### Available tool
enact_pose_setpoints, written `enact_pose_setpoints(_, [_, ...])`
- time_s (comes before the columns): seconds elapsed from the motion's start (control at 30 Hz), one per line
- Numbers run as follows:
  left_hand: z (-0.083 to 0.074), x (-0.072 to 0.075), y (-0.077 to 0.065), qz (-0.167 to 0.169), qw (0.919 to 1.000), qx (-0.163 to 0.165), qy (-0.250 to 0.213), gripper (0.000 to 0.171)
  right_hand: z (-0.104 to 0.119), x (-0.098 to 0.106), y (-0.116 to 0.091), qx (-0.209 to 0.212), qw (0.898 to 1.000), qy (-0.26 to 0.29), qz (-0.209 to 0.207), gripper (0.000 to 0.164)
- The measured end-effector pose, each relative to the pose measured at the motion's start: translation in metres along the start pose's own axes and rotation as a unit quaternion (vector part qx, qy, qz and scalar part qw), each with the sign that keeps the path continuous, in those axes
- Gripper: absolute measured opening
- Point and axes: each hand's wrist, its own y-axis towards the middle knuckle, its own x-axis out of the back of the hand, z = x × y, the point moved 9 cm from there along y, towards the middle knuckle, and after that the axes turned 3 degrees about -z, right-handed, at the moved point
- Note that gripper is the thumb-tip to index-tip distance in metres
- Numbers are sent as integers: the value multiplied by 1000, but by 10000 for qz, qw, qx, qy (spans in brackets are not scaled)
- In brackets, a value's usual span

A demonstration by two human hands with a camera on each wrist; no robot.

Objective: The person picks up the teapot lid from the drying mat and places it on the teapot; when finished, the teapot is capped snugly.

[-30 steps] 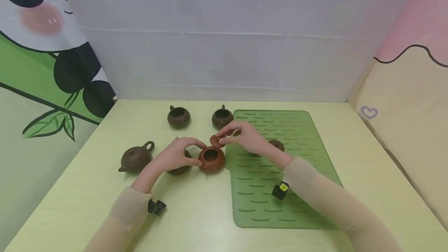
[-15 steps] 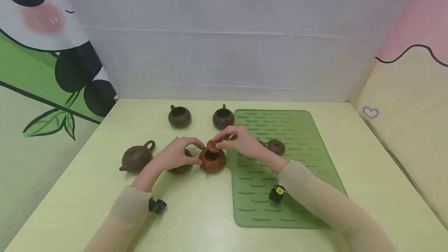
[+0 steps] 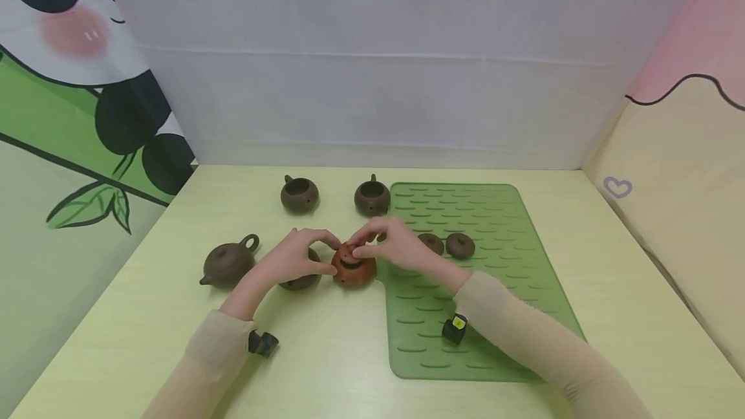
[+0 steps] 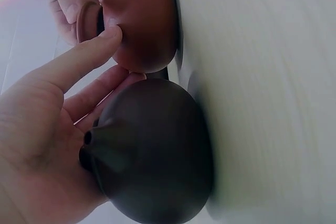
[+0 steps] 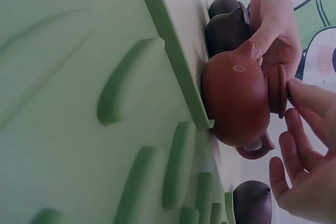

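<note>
A reddish-brown teapot (image 3: 356, 275) stands on the table at the left edge of the green mat. My left hand (image 3: 290, 258) holds its upper body from the left, thumb beside the spout in the left wrist view. Between thumb and fingertips, my right hand (image 3: 397, 246) pinches the knob of the matching lid (image 5: 282, 90). That lid is tilted over the mouth, a dark gap showing on its near side. Right under my left hand sits a dark brown teapot (image 4: 157, 153), partly hidden by it in the head view.
Farther left stands a dark teapot (image 3: 226, 265) with its lid on. Two lidless dark teapots, one at back left (image 3: 299, 195) and one near the mat (image 3: 372, 198), stand behind my hands. Two dark lids (image 3: 431, 242) lie on the green mat (image 3: 460, 354), behind my right wrist.
My right hand has brought the reddish lid down and toward me, from behind the teapot to over its mouth. My left hand has stayed at the teapot.
</note>
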Motion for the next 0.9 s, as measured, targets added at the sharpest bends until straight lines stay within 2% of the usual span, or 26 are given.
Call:
enact_pose_setpoints(0.33, [-1, 0, -1, 3, 10000, 51, 33, 37, -8, -6, -3, -224, 9997, 10, -28, 17])
enact_pose_setpoints(0.7, [0, 1, -1, -47, 10000, -8, 39, 37, -7, -9, -5, -156, 9999, 18, -65, 18])
enact_pose_setpoints(0.9, [-4, 14, -4, -233, 9997, -95, -25, 40, -6, -10, -5, -124, 9999, -69, -82, 17])
